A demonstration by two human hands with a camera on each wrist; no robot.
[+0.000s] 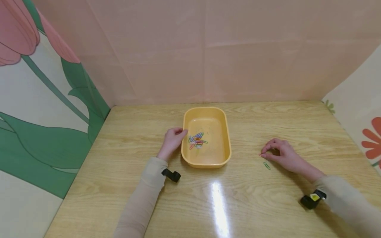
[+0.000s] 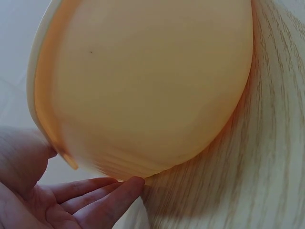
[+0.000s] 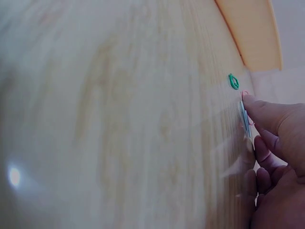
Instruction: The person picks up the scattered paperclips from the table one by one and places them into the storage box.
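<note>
A yellow plastic tray (image 1: 212, 150) stands on the wooden table. Inside, toward its left side, lies a loose pile of colored paper clips (image 1: 197, 141). My left hand (image 1: 172, 141) holds the tray's left rim, thumb at the edge and fingers against the outer wall (image 2: 152, 114). Off to the right of the tray, my right hand (image 1: 281, 154) pinches a pink paper clip (image 3: 245, 93) close over the tabletop. A pale blue paper clip (image 3: 245, 119) shows right by those fingers. Just nearer to me lies a green paper clip (image 1: 266, 165).
The wooden table (image 1: 119, 198) meets a pink cloth backdrop (image 1: 205, 53) behind the tray. Flower-patterned panels (image 1: 44, 99) close off the left and right sides. Black wrist cameras (image 1: 311, 201) sit on both sleeves.
</note>
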